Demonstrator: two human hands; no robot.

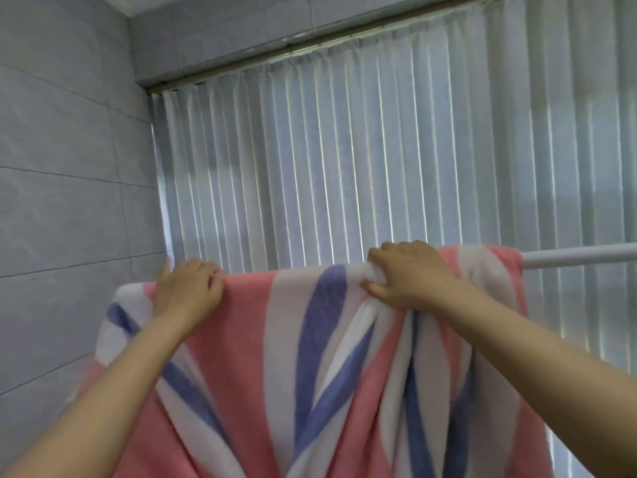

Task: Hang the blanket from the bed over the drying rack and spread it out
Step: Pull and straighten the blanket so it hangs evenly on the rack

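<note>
Half spread: we've got the blanket (310, 357) draped over the rack bar (579, 256), left hand (188, 288) fingers curled on its top edge, right hand (406, 274) pinching a bunch that likely needs pulling toward the bar's bare end.

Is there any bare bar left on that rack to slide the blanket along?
Yes: the white bar is bare right of the blanket edge. Between the left hand and right hand it is covered, with fabric bunched under the right.
</note>
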